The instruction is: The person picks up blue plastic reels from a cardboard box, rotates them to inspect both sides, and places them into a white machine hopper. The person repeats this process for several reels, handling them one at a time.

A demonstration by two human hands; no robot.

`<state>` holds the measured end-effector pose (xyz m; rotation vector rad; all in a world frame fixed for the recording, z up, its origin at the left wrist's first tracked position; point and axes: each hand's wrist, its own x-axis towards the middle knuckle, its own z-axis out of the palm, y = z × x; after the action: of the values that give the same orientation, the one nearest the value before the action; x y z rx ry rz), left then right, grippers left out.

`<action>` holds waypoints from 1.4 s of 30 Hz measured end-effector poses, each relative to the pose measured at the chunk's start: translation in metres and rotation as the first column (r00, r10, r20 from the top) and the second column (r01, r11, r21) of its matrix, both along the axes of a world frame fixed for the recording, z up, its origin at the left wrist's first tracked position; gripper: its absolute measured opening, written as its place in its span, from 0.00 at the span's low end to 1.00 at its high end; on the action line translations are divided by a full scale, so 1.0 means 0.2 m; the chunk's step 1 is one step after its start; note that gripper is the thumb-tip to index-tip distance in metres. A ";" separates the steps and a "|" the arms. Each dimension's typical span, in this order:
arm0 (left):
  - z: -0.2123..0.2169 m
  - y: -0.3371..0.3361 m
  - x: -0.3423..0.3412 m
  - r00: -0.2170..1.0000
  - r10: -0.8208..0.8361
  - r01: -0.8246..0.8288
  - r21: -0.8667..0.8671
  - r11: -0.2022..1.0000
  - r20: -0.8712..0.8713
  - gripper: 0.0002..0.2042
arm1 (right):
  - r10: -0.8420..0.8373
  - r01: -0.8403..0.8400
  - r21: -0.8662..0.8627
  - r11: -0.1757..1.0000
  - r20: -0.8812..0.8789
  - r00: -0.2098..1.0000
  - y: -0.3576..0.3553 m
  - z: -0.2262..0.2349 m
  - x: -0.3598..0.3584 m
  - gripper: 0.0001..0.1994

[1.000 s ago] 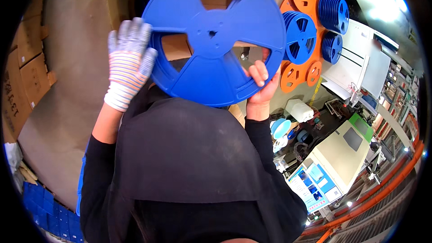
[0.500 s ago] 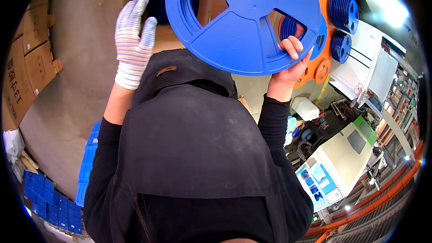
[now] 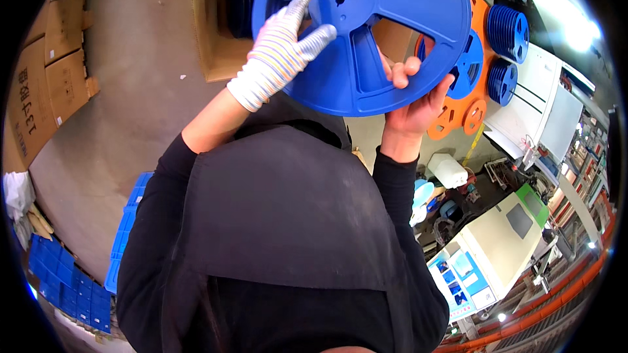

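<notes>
A large blue plastic reel (image 3: 418, 3) with cut-out windows is held up in front of me, its flat face toward me. My right hand (image 3: 418, 108) is bare and grips its lower right rim, the fingers coming through a window and the thumb outside the edge. My left hand (image 3: 278, 55), in a striped knit glove with greyish fingertips, lies over the reel's left side near the hub. Its thumb and forefinger are stretched apart; the other fingers are partly hidden.
Behind the reel stands an open cardboard box (image 3: 209, 46) with dark blue reels (image 3: 242, 3) inside. Stacked blue reels (image 3: 507, 33) sit by an orange rack (image 3: 477, 13) at right. Cartons (image 3: 65, 52) line the far left; blue crates (image 3: 124, 242) stand lower left.
My left hand has moved right, from beside the reel onto its face. The reel has turned and shifted slightly right, with my right hand still gripping its rim.
</notes>
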<state>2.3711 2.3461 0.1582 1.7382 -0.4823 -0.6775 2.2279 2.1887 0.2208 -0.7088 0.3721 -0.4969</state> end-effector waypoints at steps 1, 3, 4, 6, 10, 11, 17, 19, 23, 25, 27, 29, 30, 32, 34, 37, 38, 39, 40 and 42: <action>-0.01 -0.01 -0.01 1.000 0.007 -0.007 -0.003 1.000 0.009 0.41 | -0.005 0.004 -0.018 1.000 -0.044 0.999 0.02 0.00 0.00 0.29; 0.00 -0.03 -0.05 0.996 0.047 -0.045 0.034 0.998 -0.071 0.48 | 0.153 -0.155 -0.183 0.971 -0.023 0.988 0.04 -0.03 0.00 0.30; 0.00 -0.04 -0.07 0.997 0.065 -0.063 0.057 0.996 -0.035 0.50 | 0.226 -0.224 -0.265 0.938 -0.024 0.974 0.05 -0.03 -0.01 0.30; 0.02 -0.06 -0.11 0.994 0.094 -0.099 0.089 0.991 0.058 0.51 | 0.270 -0.292 -0.381 0.877 -0.112 0.956 0.11 -0.01 -0.01 0.33; 0.03 -0.01 -0.05 0.836 0.030 -0.272 -0.367 0.890 -0.547 0.44 | 0.111 -0.136 -0.118 0.984 -0.195 0.975 0.20 0.04 0.02 0.34; 0.02 0.04 -0.01 0.788 -0.071 -0.242 -0.414 0.878 -0.611 0.40 | 0.061 -0.088 -0.111 0.990 -0.222 0.973 0.18 0.05 0.03 0.34; -0.02 0.27 0.07 0.296 -0.622 -0.567 -0.657 0.497 -0.725 0.39 | -0.119 0.046 -0.219 0.975 -0.330 0.936 -0.04 0.04 -0.05 0.30; -0.09 0.31 0.07 0.237 -0.754 -0.592 -0.706 0.388 -0.613 0.39 | -0.189 0.108 -0.224 0.969 -0.378 0.906 -0.09 0.03 -0.09 0.26; -0.10 0.34 0.07 0.237 -0.750 -0.622 -0.689 0.371 -0.618 0.41 | -0.210 0.084 -0.256 0.963 -0.517 0.830 -0.14 0.01 -0.12 0.24; -0.06 0.36 0.07 0.266 -0.683 -0.638 -0.656 0.404 -0.680 0.42 | -0.240 0.101 -0.273 0.957 -0.545 0.804 -0.20 -0.05 -0.16 0.23; -0.02 0.34 0.07 0.285 -0.627 -0.642 -0.630 0.437 -0.725 0.42 | -0.297 0.148 -0.285 0.947 -0.605 0.739 -0.23 -0.08 -0.20 0.22; -0.01 0.34 0.07 0.274 -0.599 -0.645 -0.606 0.465 -0.752 0.41 | -0.328 0.181 -0.286 0.941 -0.637 0.697 -0.29 -0.12 -0.26 0.21; -0.01 0.34 0.07 0.261 -0.594 -0.645 -0.595 0.479 -0.761 0.40 | -0.348 0.174 -0.320 0.931 -0.637 0.688 -0.29 -0.11 -0.26 0.20; -0.04 0.33 0.08 0.248 -0.627 -0.655 -0.604 0.454 -0.739 0.40 | -0.392 0.192 -0.360 0.913 -0.644 0.657 -0.27 -0.09 -0.23 0.20; -0.05 0.31 0.07 0.225 -0.661 -0.671 -0.606 0.428 -0.716 0.40 | -0.402 0.189 -0.377 0.907 -0.637 0.658 -0.26 -0.08 -0.23 0.22; -0.07 0.32 0.07 0.192 -0.695 -0.700 -0.593 0.398 -0.693 0.40 | -0.402 0.176 -0.398 0.901 -0.607 0.686 -0.25 -0.06 -0.22 0.24; -0.08 0.32 0.07 0.171 -0.715 -0.719 -0.582 0.380 -0.678 0.40 | -0.393 0.192 -0.377 0.906 -0.583 0.711 -0.25 -0.06 -0.22 0.25; -0.09 0.32 0.08 0.165 -0.747 -0.713 -0.602 0.361 -0.644 0.38 | -0.389 0.211 -0.358 0.910 -0.553 0.737 -0.25 -0.06 -0.22 0.25; -0.11 0.32 0.07 0.169 -0.736 -0.726 -0.588 0.358 -0.656 0.39 | -0.384 0.230 -0.336 0.913 -0.522 0.762 -0.26 -0.06 -0.22 0.26; -0.13 0.32 0.07 0.177 -0.702 -0.744 -0.561 0.364 -0.690 0.42 | -0.390 0.278 -0.287 0.917 -0.495 0.776 -0.27 -0.08 -0.25 0.27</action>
<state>2.3848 2.4110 0.1316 -0.2475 0.2340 -1.0480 2.1781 2.1342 0.2049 -0.9866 1.0155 -0.6759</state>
